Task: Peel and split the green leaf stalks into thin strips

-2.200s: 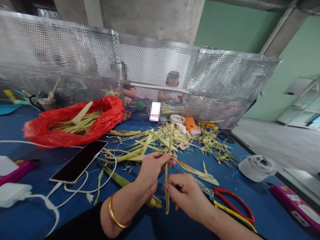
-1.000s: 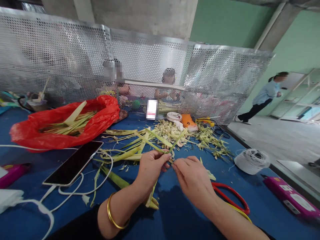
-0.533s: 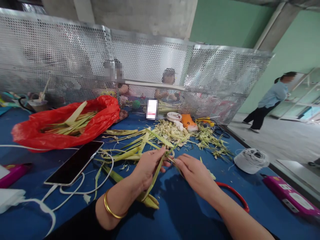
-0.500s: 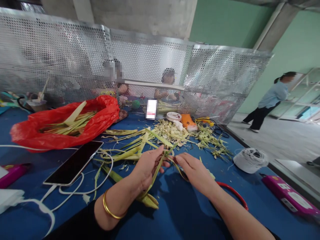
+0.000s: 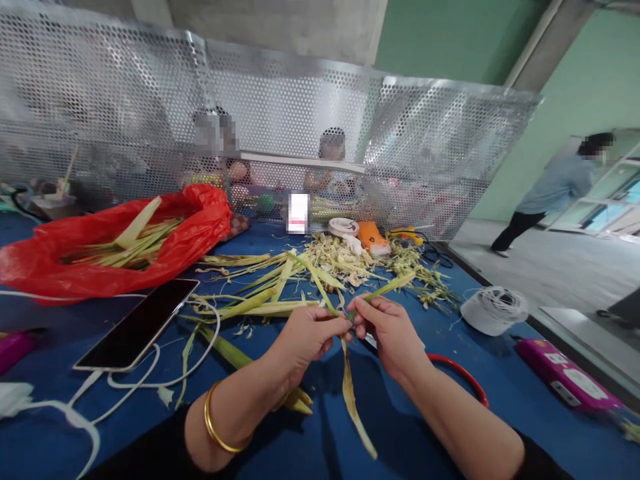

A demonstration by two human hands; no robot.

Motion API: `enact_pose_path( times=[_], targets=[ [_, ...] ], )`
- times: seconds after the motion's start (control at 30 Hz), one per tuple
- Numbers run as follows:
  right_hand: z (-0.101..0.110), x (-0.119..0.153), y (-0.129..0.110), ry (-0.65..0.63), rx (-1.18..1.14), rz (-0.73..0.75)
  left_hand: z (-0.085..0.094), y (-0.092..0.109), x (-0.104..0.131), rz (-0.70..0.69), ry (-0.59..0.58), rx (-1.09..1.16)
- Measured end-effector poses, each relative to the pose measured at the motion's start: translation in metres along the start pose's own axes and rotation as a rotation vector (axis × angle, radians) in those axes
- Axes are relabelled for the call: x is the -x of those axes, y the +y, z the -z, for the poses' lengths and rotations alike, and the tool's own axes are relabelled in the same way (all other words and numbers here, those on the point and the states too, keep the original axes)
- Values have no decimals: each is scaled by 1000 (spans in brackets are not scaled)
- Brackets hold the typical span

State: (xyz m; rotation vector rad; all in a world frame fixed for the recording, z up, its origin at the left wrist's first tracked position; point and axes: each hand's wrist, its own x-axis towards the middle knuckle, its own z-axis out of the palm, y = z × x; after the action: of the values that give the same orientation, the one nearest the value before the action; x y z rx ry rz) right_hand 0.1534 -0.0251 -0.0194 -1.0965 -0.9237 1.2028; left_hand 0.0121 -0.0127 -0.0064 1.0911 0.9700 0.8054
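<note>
Both hands meet over the blue table, pinching long green-yellow leaf strips where they cross. My left hand is closed, thumb and forefinger pressed on the joint. My right hand is closed on a green strip pointing up and right. Another strip rises to the upper left. A browned strip hangs down between the hands. The exact crossing is partly hidden by fingertips. Under my left forearm lies a wider green leaf. Beside my right wrist curves a red handle, its other end hidden by the hand.
Leaf scraps are heaped behind the hands. To the left are a red plastic bag of leaves and a phone with white cables. String and a purple pack sit right. A perforated screen stands behind; a person is beyond.
The strips have been turned: one end now points right and a browned one hangs down. My hands have come closer together. The person at right has moved farther right.
</note>
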Motion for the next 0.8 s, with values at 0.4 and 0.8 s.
enact_pose_path(
  times=[0.4,0.8],
  targets=[
    [16,1,-20,142,866,355,2,2,3,23,40,-116],
    [3,6,-17,-309,551,95,-4,-5,10,-36,-93,-482]
  ],
)
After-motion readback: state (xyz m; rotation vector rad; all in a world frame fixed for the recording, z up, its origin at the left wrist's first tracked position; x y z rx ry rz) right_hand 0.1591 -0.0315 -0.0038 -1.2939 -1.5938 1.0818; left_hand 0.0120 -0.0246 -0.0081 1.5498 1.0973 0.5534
